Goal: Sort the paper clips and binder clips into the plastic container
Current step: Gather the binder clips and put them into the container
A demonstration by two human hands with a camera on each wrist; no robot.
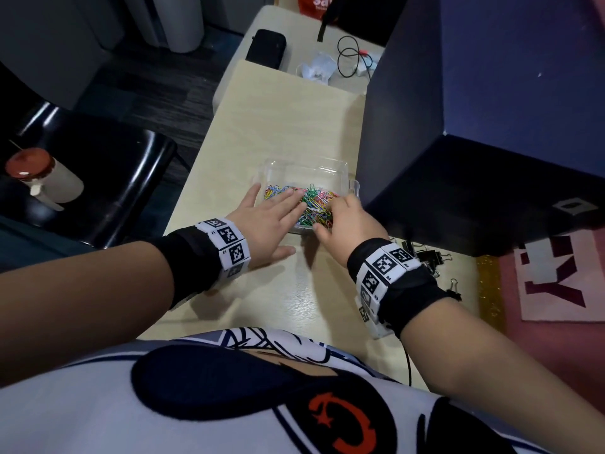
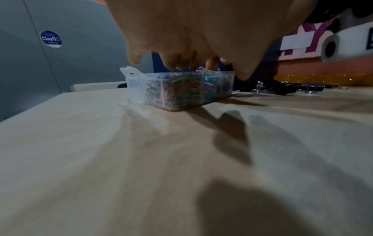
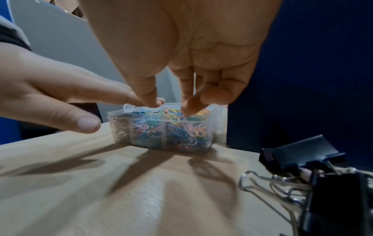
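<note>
On the pale wooden table (image 1: pixel 271 126), head view, we find the clear plastic container (image 1: pixel 307 172) near the right edge, its long axis running away from the person towards the far end. Coloured paper clips (image 1: pixel 314 204) fill its near part. The left hand (image 1: pixel 262 221) lies with straight fingers spread across the clips and the container's left side. The right hand (image 1: pixel 347 221) reaches in from the near right corner, fingers bent down into the clips; we cannot tell whether it holds any. Black binder clips (image 1: pixel 425 257) lie on the table just beside the right wrist. A red bag (image 1: pixel 314 4) at the far end reads "sav", cut off.

From the left wrist, we see the container (image 2: pixel 181 89) with clips packed against its walls, and a round blue sticker (image 2: pixel 50 39) reading "ClayGO" on a grey panel.

From the right wrist, thumb and fingertips (image 3: pixel 189 107) converge narrowly over the clips (image 3: pixel 171 127). A large binder clip (image 3: pixel 302 158) lies close by, wire handles pointing left.
</note>
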